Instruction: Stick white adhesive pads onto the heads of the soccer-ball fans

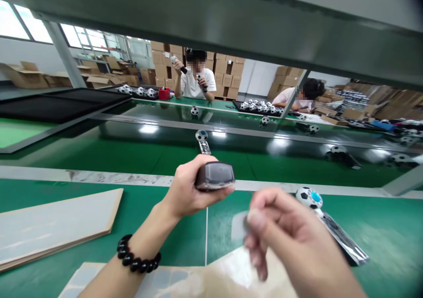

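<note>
My left hand is wrapped round a dark handle, whose flat, glossy end faces me; what lies beyond its far end is hidden. My right hand, smeared by motion, pinches a small translucent sticker between thumb and fingertip, apart from the handle and lower to its right. Under my hands lies a sheet of stickers with pale rounded shapes. Just beyond my right hand rests a football-headed device with a blue disc on its ball and a shiny wrapped handle.
To the left lies a stack of pale sticker sheets. A glossy green conveyor belt carries several football-headed devices, one straight ahead. Two co-workers sit across; one person holds devices. A metal beam spans overhead.
</note>
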Demonstrator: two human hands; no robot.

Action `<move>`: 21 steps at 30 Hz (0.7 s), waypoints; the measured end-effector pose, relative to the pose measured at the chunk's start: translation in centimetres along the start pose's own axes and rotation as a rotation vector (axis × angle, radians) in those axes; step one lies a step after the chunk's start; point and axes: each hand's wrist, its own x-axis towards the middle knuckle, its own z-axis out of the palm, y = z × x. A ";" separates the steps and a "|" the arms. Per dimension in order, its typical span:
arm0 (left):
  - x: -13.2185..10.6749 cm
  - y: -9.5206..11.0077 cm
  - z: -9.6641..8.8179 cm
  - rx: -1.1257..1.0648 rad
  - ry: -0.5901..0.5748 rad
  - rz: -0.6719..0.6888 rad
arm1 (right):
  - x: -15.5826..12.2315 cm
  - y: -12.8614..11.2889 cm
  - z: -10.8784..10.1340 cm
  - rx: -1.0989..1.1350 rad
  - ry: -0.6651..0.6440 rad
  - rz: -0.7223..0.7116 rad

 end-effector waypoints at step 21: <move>0.8 0.6 -0.1 0.238 -0.100 0.410 | 1.4 -3.8 0.4 0.192 0.192 0.006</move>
